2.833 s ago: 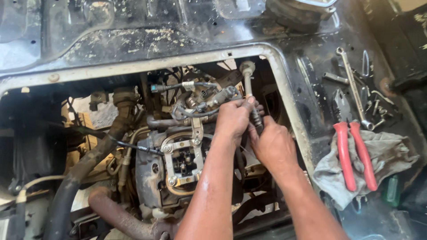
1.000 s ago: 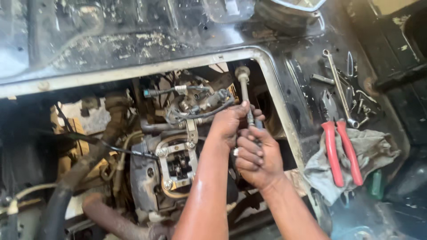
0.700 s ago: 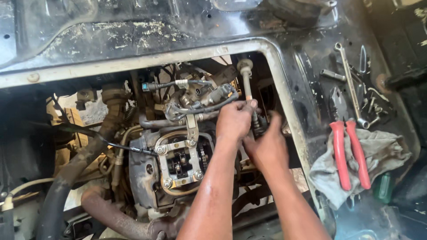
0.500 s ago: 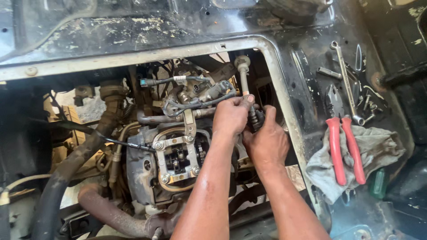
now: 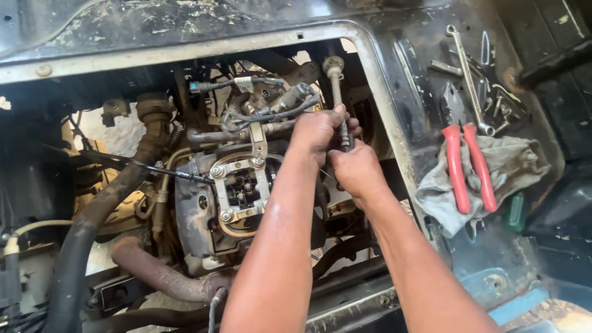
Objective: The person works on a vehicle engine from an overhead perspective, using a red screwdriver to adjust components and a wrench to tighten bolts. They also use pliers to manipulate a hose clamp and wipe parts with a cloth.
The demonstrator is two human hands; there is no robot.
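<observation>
**Both hands on the rod in the engine opening**

Head view: my left hand (image 5: 319,131) is wrapped tight around a thin metal rod (image 5: 337,92) that stands near the upper right corner of the engine opening (image 5: 370,55). My right hand (image 5: 356,169) sits just below, fingers closed on the same rod. Red pliers (image 5: 467,166) lie on a grey rag (image 5: 493,179) at the opening's right edge, with a wrench (image 5: 468,71) above them.

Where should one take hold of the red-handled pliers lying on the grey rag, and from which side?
Grip the red-handled pliers by both red handles together, near their middle, probably coming from above. They lie flat on the crumpled grey rag, handles side by side and uncovered, pointing toward the person. The dark metal head points away, close to the long wrench and small loose parts, so that end looks more crowded.
</observation>
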